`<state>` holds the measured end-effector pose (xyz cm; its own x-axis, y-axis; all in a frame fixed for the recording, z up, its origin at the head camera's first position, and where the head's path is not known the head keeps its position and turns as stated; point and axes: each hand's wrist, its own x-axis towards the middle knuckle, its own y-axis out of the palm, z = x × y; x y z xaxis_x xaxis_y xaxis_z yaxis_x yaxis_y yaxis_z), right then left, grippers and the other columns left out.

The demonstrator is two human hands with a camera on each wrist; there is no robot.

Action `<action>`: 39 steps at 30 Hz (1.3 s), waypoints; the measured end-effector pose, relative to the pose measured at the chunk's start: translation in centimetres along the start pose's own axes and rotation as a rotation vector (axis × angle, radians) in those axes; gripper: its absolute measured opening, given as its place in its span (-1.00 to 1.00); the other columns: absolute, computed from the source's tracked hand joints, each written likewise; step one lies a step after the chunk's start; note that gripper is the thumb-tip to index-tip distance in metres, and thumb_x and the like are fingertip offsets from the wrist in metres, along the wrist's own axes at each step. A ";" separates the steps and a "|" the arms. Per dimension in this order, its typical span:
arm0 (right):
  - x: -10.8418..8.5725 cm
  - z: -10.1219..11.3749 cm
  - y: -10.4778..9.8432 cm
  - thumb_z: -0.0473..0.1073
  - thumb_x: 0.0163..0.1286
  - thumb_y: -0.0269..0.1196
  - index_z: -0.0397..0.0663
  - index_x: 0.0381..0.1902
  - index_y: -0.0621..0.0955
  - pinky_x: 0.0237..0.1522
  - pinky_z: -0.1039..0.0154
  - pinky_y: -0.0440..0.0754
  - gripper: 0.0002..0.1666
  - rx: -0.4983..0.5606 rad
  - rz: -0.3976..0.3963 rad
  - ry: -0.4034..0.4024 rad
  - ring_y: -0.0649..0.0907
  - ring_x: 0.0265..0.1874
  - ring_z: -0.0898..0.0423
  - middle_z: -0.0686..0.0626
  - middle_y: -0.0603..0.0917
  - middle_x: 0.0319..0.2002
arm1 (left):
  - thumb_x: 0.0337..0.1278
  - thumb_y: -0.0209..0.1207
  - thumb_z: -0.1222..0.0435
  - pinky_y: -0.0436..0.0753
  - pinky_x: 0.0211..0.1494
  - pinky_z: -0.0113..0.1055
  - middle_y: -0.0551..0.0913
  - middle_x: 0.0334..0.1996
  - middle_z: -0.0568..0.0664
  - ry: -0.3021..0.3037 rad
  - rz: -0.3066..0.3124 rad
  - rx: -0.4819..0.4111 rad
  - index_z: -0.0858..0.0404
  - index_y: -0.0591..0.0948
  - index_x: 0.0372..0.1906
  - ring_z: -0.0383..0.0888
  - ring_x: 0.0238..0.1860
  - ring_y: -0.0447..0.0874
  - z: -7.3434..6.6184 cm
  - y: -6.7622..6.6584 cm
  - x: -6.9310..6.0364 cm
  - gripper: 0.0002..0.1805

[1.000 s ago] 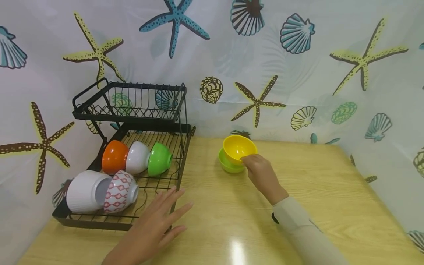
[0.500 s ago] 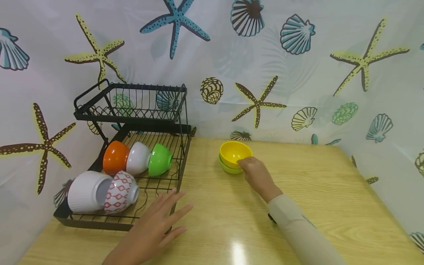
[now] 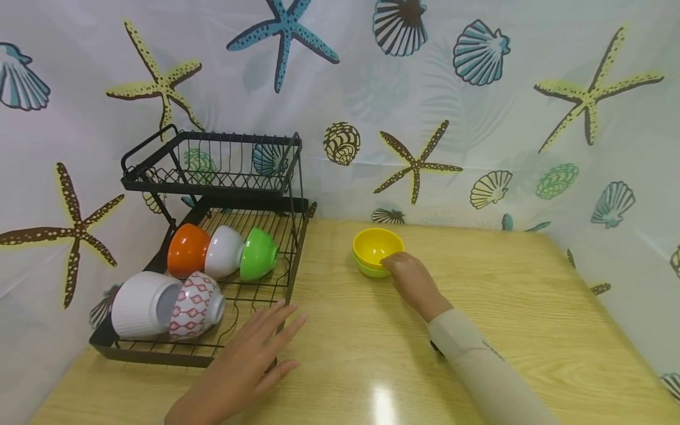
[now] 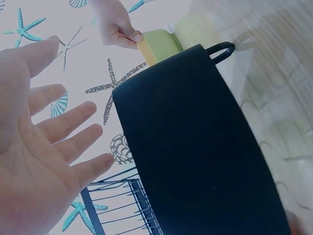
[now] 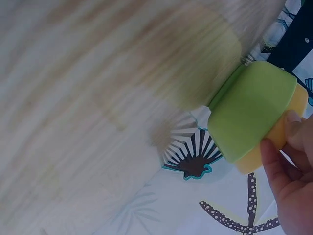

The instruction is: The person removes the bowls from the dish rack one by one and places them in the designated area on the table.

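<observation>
The right hand (image 3: pixel 414 283) pinches the near right part of the rim of the yellow bowl (image 3: pixel 377 245) between thumb and fingers. The yellow bowl sits inside the lime bowl (image 3: pixel 369 271), its mouth facing up and its rim above the lime one. The lime bowl stands upright on the worktop (image 3: pixel 504 295), to the right of the black rack (image 3: pixel 154 356).

The left hand (image 3: pixel 247 354) holds nothing; its fingers are spread and nearly straight beside the rack's near right corner.

On the rack's lower tier, the orange bowl (image 3: pixel 188 251), the white bowl (image 3: pixel 224 251) and the green bowl (image 3: pixel 258 254) lie on their sides in a row. In front of them the large white bowl (image 3: pixel 140 305) lies with its mouth to the right, and the patterned bowl (image 3: pixel 195 306) is against that mouth, its foot to the right.

Behind the worktop hangs a pale cloth (image 3: pixel 478 136) printed with starfish and shells. A light sleeve (image 3: pixel 478 360) covers the right forearm.
</observation>
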<state>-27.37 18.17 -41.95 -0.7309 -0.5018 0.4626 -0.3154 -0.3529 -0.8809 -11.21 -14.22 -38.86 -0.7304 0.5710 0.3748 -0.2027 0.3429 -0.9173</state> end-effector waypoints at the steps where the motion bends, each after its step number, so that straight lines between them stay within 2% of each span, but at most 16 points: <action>1: 0.0 0.0 0.0 -0.63 0.10 0.24 -0.27 -0.22 0.70 -0.11 0.11 0.69 -0.67 -0.004 0.007 0.003 0.69 -0.23 -0.07 -0.15 0.74 -0.26 | 0.18 0.23 0.01 0.25 0.41 0.08 0.22 0.44 -0.06 0.005 -0.006 0.006 -0.05 0.13 0.49 0.02 0.45 0.13 0.0 0.0 0.0 -0.18; 11: 0.1 0.3 -0.2 -0.55 0.17 0.26 -0.26 -0.18 0.70 -0.09 0.11 0.69 -0.73 -0.027 0.047 0.021 0.69 -0.20 -0.08 -0.17 0.73 -0.23 | 0.22 0.20 0.02 0.31 0.39 0.06 0.31 0.39 0.03 0.057 -0.074 0.024 0.12 0.22 0.46 0.07 0.40 0.24 0.1 -0.3 0.5 -0.24; 32: -0.2 0.4 -0.1 -0.45 0.25 0.25 -0.29 -0.14 0.67 -0.08 0.11 0.68 -0.79 -0.026 0.040 0.023 0.68 -0.19 -0.08 -0.17 0.72 -0.22 | 0.33 0.04 -0.06 0.32 0.38 0.03 0.33 0.38 0.03 0.089 -0.109 0.022 0.15 0.27 0.43 0.04 0.38 0.27 0.1 -0.2 0.3 -0.33; 39: -0.3 0.8 -0.2 -0.31 0.33 0.24 -0.22 -0.05 0.67 0.00 0.03 0.65 -0.75 -0.027 0.052 0.073 0.68 -0.09 -0.11 -0.16 0.71 -0.11 | 0.33 0.04 -0.06 0.32 0.38 0.04 0.32 0.39 0.02 0.074 -0.090 0.021 0.11 0.25 0.44 0.05 0.38 0.27 0.0 -0.1 0.2 -0.33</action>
<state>-26.59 17.76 -41.87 -0.7883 -0.4598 0.4089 -0.2918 -0.3057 -0.9063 -11.30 -14.17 -38.67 -0.6586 0.5921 0.4644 -0.2795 0.3806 -0.8815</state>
